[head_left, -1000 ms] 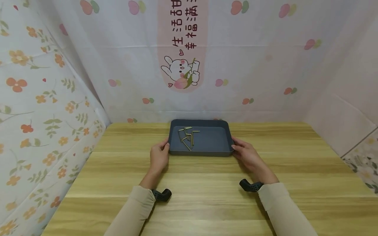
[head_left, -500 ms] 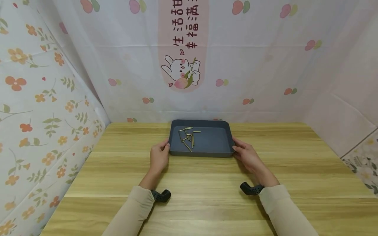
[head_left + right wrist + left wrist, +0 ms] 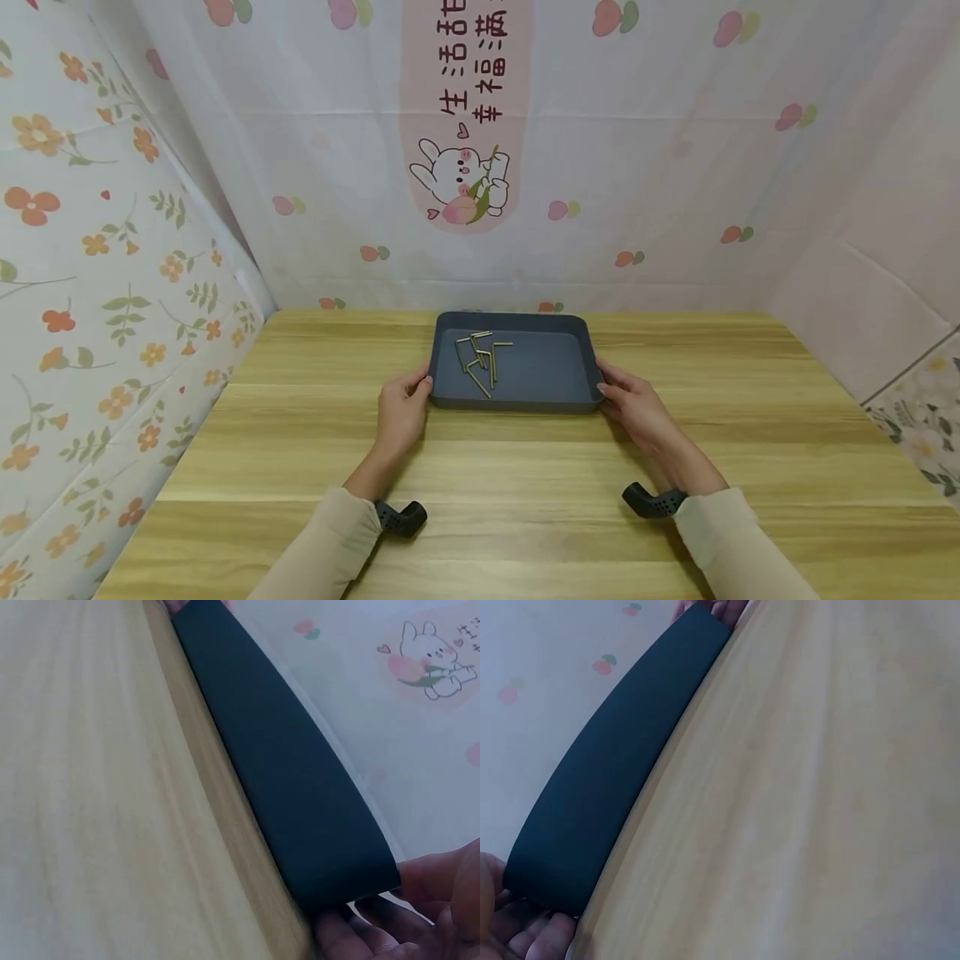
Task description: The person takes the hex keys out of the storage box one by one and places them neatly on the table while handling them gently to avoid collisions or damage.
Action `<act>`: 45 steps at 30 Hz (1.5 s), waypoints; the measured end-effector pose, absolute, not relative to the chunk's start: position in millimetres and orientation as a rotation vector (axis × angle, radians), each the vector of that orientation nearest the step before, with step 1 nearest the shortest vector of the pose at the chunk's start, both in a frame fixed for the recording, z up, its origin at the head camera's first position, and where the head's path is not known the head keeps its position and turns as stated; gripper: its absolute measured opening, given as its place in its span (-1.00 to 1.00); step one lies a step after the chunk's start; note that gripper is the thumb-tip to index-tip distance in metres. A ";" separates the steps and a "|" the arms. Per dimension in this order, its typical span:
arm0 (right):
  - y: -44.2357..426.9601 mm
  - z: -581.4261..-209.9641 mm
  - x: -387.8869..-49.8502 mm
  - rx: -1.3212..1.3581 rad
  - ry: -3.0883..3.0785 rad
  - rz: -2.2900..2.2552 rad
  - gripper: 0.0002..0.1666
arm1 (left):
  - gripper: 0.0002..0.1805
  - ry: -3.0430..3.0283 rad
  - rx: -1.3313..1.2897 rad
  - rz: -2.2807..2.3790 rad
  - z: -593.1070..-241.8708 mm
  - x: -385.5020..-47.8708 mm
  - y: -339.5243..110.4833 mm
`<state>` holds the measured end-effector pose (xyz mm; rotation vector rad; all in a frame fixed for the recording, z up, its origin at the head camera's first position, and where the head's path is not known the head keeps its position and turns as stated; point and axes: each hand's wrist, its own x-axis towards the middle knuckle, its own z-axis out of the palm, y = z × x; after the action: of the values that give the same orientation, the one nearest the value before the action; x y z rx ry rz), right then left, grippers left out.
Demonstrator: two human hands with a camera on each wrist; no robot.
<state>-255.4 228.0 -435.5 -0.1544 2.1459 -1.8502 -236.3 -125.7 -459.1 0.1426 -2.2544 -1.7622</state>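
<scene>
A dark blue-grey rectangular tray [image 3: 543, 371] is held level at or just above the table, toward its far edge. Several brass-coloured L-shaped hex keys [image 3: 480, 360] lie in a loose cluster in its left half. My left hand [image 3: 402, 408] grips the tray's left side near the front corner, and my right hand [image 3: 637, 408] grips the right side in the same way. In the right wrist view, fingers [image 3: 352, 934] curl beneath the tray's corner. The left wrist view likewise has fingers [image 3: 551, 937] under the tray wall [image 3: 607, 772].
The wood-grain table [image 3: 517, 500] extends toward me and to both sides. Behind it hangs a printed curtain [image 3: 645, 183], close to the tray's back wall. A floral curtain [image 3: 120, 333] borders the left side. Each wrist wears a black camera mount [image 3: 401, 518].
Both hands have drawn the tray slightly toward me, away from the back curtain. The hex keys have travelled with it, still clustered on the left.
</scene>
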 end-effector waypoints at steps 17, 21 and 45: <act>231.1 -431.3 -225.6 -0.130 2.213 -1.768 -0.29 | -0.61 -2.263 0.158 -1.869 -462.2 -211.1 -132.5; 230.0 -431.8 -218.5 -0.128 2.219 -1.771 -0.29 | -0.60 -2.269 0.174 -1.936 -461.4 -200.9 -135.6; 237.0 -426.9 -193.7 -0.098 2.312 -1.671 -0.29 | -0.59 -2.209 0.237 -2.092 -456.1 -175.2 -132.3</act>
<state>-193.7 237.0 -426.9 -0.0976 2.3121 -1.6712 -175.2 -132.3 -456.1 0.2366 -2.2087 -2.0918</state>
